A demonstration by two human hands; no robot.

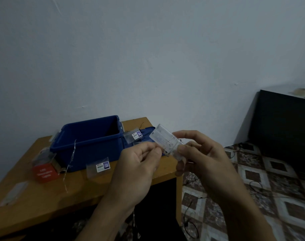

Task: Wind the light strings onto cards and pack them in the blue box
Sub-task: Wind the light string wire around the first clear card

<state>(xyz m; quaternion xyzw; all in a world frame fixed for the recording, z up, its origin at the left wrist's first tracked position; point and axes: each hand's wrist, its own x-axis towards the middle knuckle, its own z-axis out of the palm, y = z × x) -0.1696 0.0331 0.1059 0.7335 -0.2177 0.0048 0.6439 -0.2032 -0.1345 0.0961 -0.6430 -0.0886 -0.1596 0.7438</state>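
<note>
With my right grip (200, 153) clamped round the clear holder (165, 140) just right of the blue box (89, 136) & my left grip (139, 159) pinching what looks like the light string (133, 215), I'd keep it taut, laying turns side by side w/o kinks.

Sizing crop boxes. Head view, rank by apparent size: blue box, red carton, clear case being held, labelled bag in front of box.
1. blue box
2. clear case, inflated by nearness to camera
3. red carton and labelled bag look alike; not ranked.
</note>
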